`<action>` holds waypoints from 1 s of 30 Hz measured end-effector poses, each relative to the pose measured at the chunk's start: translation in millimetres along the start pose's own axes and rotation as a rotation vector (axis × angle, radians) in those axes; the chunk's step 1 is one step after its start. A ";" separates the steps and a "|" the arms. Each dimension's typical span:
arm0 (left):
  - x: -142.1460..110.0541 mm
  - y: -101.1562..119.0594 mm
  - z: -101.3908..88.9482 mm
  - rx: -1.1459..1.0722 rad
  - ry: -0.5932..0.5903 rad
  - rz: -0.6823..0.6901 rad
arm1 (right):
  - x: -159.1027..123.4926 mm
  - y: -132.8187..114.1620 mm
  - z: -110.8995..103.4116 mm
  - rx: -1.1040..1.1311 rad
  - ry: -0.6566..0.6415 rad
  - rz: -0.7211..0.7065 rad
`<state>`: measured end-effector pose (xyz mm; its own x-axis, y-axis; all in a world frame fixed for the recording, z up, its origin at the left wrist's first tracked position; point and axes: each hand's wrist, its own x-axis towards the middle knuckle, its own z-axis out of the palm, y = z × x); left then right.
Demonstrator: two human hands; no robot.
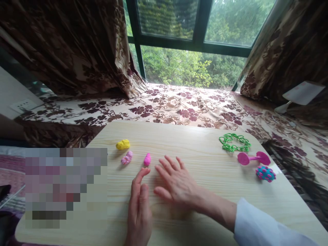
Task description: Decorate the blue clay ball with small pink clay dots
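My right hand (176, 182) is over the wooden tabletop with its fingers spread, palm down. It holds nothing that I can see; what lies under the palm is hidden. Beside it, my left hand (139, 208) stands on edge with the fingers stretched forward and the thumb along the side. Just beyond the left fingertips lies a small bright pink lump of clay (147, 159), apart from both hands. Farther left are a pale pink mottled clay lump (126, 158) and a yellow clay lump (123, 144).
At the table's (169, 136) right side lie a green chain ring (234, 142), a magenta dumbbell-shaped toy (253, 158) and a blue roller with pink knobs (265, 174). A flowered cloth (189, 106) covers the sill behind; a white lamp (303, 93) stands right. The left part is pixelated.
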<state>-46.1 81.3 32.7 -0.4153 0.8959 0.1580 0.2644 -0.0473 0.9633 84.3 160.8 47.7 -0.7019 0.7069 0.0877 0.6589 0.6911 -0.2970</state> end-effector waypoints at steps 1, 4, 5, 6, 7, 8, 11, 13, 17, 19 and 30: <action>0.0 0.3 0.0 -0.001 0.000 0.000 | -1.2 -1.1 0.1 0.008 -0.009 -0.050; -0.1 1.7 0.0 0.007 0.005 0.003 | 4.6 6.8 -0.3 -0.019 0.025 0.042; -0.3 1.9 -0.1 0.010 0.006 0.004 | 7.6 10.4 -0.8 -0.034 0.044 0.115; -0.4 1.8 -0.2 0.012 0.008 0.002 | 9.4 12.3 -1.5 -0.043 0.054 0.173; -0.6 1.3 -0.5 0.011 0.008 0.000 | 9.2 11.5 -2.3 -0.046 0.055 0.199; -0.8 0.4 -0.7 0.007 0.008 -0.001 | 6.7 7.8 -3.1 -0.040 0.045 0.183; -1.1 -2.7 -1.1 -0.010 0.003 -0.010 | -7.1 -11.0 -5.0 0.001 -0.028 -0.045; -1.0 -3.5 -1.1 -0.018 -0.004 -0.008 | -9.3 -14.2 -5.6 0.008 -0.059 -0.136; -0.6 -1.7 -0.6 -0.012 -0.007 0.009 | 10.2 10.5 -6.5 -0.055 -0.001 0.120; -0.3 -1.7 -0.4 -0.008 -0.004 0.006 | 13.2 15.1 -6.9 -0.063 0.010 0.181; -1.1 -0.9 0.0 -0.018 0.014 0.005 | 11.6 13.8 -7.6 -0.063 0.030 0.158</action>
<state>-45.9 80.4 31.6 -0.4262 0.8893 0.1661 0.2510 -0.0602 0.9661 87.4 179.7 51.8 -0.5806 0.8109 0.0731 0.7766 0.5785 -0.2493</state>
